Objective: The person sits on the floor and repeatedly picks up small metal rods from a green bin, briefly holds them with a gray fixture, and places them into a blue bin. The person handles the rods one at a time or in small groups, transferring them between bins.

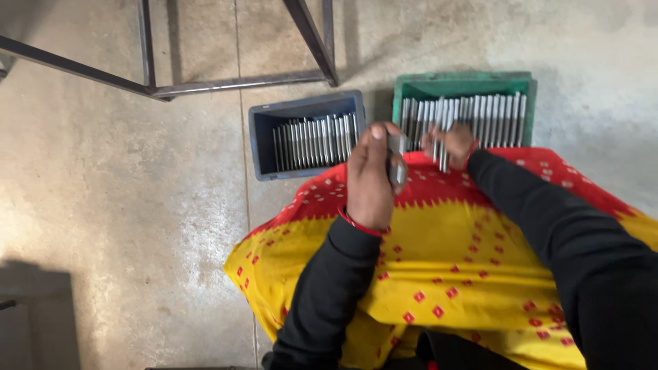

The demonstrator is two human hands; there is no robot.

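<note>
My left hand [369,177] is raised over my lap, its fingers closed on a small grey metal block [397,163]. My right hand [449,142] reaches into the near edge of the green crate [465,85] and grips several thin metal rods [441,140]. The green crate holds a row of silvery rods [493,118] lying side by side. Left of it, a blue-grey crate [264,140] holds a similar row of rods [315,140]. Both sleeves are black, and a red bangle sits on my left wrist.
A yellow and red patterned cloth [452,260] covers my lap. Both crates stand on a rough concrete floor [123,205]. A dark metal frame with slanted bars [226,82] stands on the floor behind the blue-grey crate.
</note>
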